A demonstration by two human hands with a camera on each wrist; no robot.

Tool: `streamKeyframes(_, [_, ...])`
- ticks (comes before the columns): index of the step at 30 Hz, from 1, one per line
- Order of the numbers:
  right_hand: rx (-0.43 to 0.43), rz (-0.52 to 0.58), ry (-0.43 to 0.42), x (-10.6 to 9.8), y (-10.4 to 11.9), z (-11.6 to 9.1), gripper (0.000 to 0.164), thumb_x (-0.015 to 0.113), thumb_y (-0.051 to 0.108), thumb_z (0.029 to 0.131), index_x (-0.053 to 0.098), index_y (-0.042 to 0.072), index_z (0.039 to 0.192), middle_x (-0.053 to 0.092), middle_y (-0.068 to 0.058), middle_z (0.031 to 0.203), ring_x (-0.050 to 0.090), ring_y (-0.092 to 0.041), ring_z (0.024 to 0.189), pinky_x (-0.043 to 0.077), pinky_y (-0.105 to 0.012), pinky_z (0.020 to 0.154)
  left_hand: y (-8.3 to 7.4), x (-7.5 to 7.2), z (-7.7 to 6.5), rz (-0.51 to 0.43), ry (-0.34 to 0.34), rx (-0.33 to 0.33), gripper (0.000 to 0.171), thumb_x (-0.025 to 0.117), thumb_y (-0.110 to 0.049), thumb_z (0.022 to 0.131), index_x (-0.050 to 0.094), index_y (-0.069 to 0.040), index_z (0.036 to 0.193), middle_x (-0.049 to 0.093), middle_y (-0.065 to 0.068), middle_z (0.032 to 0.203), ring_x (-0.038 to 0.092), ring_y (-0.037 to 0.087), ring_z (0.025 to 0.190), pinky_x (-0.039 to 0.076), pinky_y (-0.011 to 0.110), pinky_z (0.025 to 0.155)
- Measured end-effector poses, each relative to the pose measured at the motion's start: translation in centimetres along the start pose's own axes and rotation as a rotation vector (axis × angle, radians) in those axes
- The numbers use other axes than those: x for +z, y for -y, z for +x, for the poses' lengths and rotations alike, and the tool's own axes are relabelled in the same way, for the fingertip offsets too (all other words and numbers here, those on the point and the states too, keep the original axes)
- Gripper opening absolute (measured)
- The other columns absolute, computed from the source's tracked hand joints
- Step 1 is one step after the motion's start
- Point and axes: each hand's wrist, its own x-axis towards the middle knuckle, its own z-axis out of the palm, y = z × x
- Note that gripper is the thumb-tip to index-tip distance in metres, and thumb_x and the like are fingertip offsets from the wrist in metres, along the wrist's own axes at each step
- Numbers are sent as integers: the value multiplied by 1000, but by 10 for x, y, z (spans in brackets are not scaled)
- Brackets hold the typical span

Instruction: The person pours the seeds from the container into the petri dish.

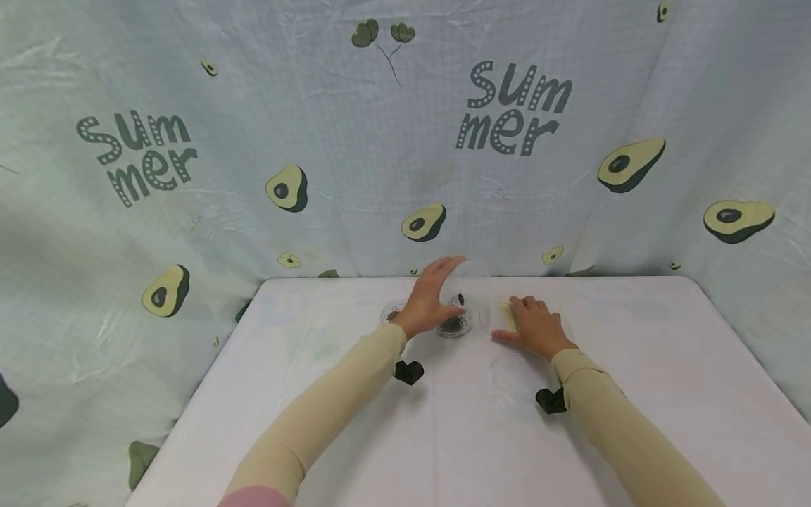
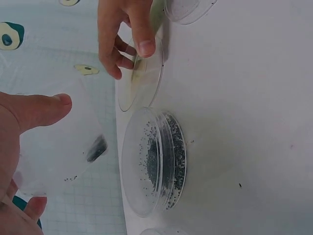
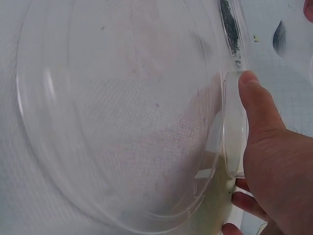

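In the left wrist view my left hand (image 2: 29, 112) grips a translucent plastic bag (image 2: 54, 147). A small dark clump (image 2: 98, 148) sits in one corner of the bag, above a clear petri dish of black grains (image 2: 166, 161). My right hand (image 1: 535, 327) reaches over another clear petri dish (image 3: 234, 127) and holds it, thumb at one side and fingers at the other. A yellowish-green strip (image 3: 217, 205) shows beside that dish, partly behind the fingers. Nearer me lies an empty-looking clear dish or lid (image 1: 513, 377), large in the right wrist view.
Another dish with dark contents (image 1: 393, 312) stands partly behind my left hand. The white table (image 1: 393, 443) ends against a hanging curtain (image 1: 355, 141) printed with avocados. A few loose grains (image 2: 240, 185) lie on the tabletop.
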Motion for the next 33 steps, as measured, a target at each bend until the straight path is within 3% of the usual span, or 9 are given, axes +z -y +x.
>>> streamKeyframes(23, [-11, 6, -6, 5, -4, 2, 92, 65, 60, 82, 37, -1, 144, 43, -29, 138, 39, -49, 125, 38, -73, 92, -10, 13, 5, 175, 1, 92, 91, 84, -15, 74, 34, -32, 149, 36, -2, 149, 30, 18, 142, 34, 48, 113])
streamKeyframes(33, [14, 17, 17, 5, -3, 2, 93, 65, 62, 81, 37, -1, 144, 42, -29, 140, 37, -48, 127, 36, -74, 94, -12, 17, 7, 262, 17, 124, 92, 85, -19, 74, 34, -35, 149, 37, -5, 148, 30, 16, 142, 39, 43, 108])
